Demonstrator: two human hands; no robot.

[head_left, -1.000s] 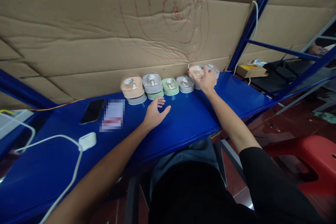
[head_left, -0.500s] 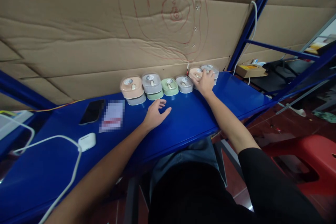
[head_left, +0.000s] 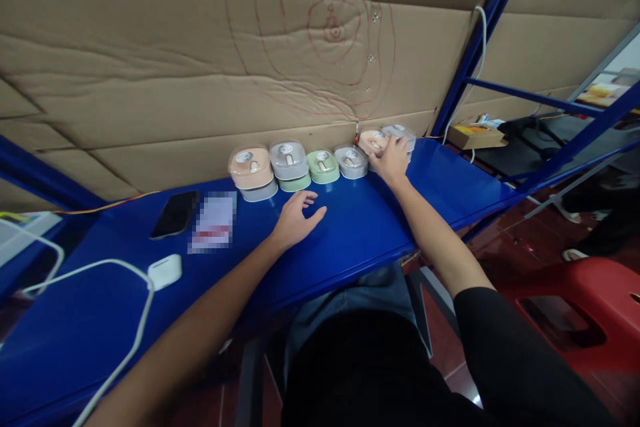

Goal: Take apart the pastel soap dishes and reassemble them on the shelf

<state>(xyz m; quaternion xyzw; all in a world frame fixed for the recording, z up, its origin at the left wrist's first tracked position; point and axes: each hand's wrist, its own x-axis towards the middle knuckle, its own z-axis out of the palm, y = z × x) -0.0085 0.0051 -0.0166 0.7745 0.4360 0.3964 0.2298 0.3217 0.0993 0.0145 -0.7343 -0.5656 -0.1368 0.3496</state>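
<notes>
A row of small rounded plastic cases stands along the cardboard wall at the back of the blue shelf (head_left: 350, 233): a peach case (head_left: 250, 165), a grey case (head_left: 289, 158), a green case (head_left: 323, 165), another grey case (head_left: 351, 160), then a peach case (head_left: 372, 141) and a grey one (head_left: 400, 131) at the right end. My right hand (head_left: 393, 160) reaches over and rests its fingers on those two right-end cases. My left hand (head_left: 296, 219) lies flat on the shelf, fingers spread, just in front of the stacked cases, holding nothing.
A black phone (head_left: 175, 213) and a blurred card (head_left: 214, 228) lie left of my left hand. A white earbud case (head_left: 165, 270) with a white cable (head_left: 85, 270) sits nearer left. Red plastic stool (head_left: 590, 307) at lower right; a cardboard box (head_left: 475, 135) beyond the blue upright.
My right hand has shifted slightly on the right-end cases, pulling back a little toward me. My left hand stays in place on the shelf.
</notes>
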